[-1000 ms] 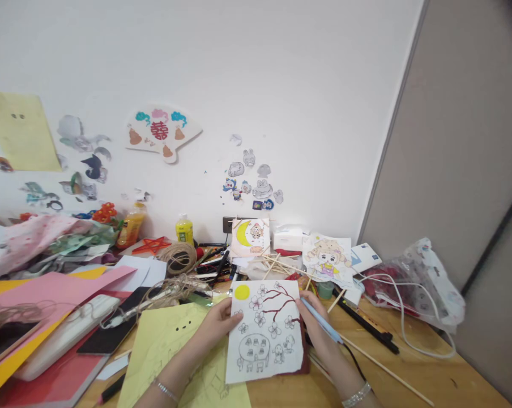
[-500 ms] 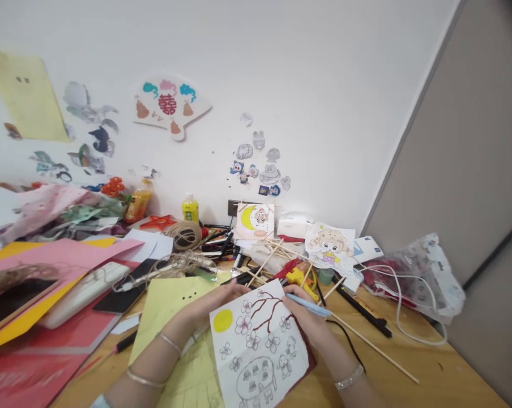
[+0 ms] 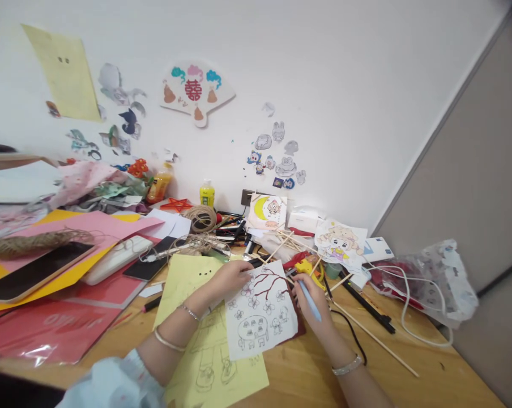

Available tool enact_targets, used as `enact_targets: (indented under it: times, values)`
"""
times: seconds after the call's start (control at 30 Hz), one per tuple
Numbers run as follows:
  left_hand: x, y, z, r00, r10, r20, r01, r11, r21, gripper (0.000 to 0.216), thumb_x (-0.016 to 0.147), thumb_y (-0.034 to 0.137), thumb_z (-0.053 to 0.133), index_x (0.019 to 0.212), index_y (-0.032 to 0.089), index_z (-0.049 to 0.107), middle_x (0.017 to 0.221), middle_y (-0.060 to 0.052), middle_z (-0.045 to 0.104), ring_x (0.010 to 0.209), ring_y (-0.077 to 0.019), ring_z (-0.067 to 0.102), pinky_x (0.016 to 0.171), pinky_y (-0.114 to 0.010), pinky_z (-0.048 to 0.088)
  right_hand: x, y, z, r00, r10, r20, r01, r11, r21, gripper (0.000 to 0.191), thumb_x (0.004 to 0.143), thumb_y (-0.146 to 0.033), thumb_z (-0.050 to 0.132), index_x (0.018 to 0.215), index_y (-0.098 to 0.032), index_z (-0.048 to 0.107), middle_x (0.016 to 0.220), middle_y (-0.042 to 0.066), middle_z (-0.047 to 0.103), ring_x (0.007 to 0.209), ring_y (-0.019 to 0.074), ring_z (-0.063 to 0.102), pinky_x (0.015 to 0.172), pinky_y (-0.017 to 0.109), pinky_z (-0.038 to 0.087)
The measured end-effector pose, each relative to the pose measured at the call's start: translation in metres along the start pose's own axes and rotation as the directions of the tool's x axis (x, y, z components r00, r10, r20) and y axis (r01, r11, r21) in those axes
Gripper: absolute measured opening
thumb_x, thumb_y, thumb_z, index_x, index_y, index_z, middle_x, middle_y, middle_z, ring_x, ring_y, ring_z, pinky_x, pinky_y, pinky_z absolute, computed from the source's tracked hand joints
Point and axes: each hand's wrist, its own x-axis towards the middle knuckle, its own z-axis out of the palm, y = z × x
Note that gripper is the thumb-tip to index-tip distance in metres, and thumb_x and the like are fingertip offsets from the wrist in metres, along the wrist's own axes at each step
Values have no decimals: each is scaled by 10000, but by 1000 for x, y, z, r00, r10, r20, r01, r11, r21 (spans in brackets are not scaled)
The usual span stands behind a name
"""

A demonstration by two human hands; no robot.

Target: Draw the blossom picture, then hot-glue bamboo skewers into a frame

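A white sheet with a drawn blossom branch and small figures (image 3: 260,311) lies on a yellow paper (image 3: 209,345) on the wooden desk (image 3: 409,385). My left hand (image 3: 228,277) rests on the sheet's upper left corner, fingers curled over it and pressing it down. My right hand (image 3: 313,297) sits at the sheet's right edge, closed round a light blue pen (image 3: 309,300) whose tip points to the drawing.
Wooden sticks (image 3: 366,334), a yellow glue gun (image 3: 309,267), twine (image 3: 200,218), markers, a coloured girl drawing (image 3: 338,243) and a plastic bag with a white cable (image 3: 421,277) crowd the back and right. Pink, red and yellow sheets (image 3: 69,266) pile up on the left.
The view swung left and down. The drawing went from held up to lying on the yellow paper, and my left hand now covers its yellow circle. My right hand keeps the pen.
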Motion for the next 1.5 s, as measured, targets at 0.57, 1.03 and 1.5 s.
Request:
enact_targets:
  times: [0.57,1.03,1.5]
  values:
    - [-85,-24,-12,990,-76,118,-13,791,612,763,749,495,609,1412,243,327,1516,-160,180,1396,-337,99,1097,-535,147,19,18,-61,986,5,-166,-65,932,-356,392,840,-212,346,1148,-176,585,899,76,699,775,220,637,651,288,432]
    - [-94,-55,-10,987,-127,-96,159,736,658,556,851,423,444,1322,128,457,1444,-172,362,1358,-306,279,1090,-493,237,16,55,-114,993,84,87,15,630,-776,489,772,56,383,1131,-136,652,1004,172,686,944,269,596,762,317,385]
    - [-90,-39,-14,969,-113,-221,244,588,771,454,859,223,383,1209,-10,555,1374,-242,431,1319,-339,345,1093,-480,238,-70,-32,-18,800,-245,547,442,858,-262,503,739,-161,592,1235,-242,588,1287,74,584,1161,284,502,1005,415,363]
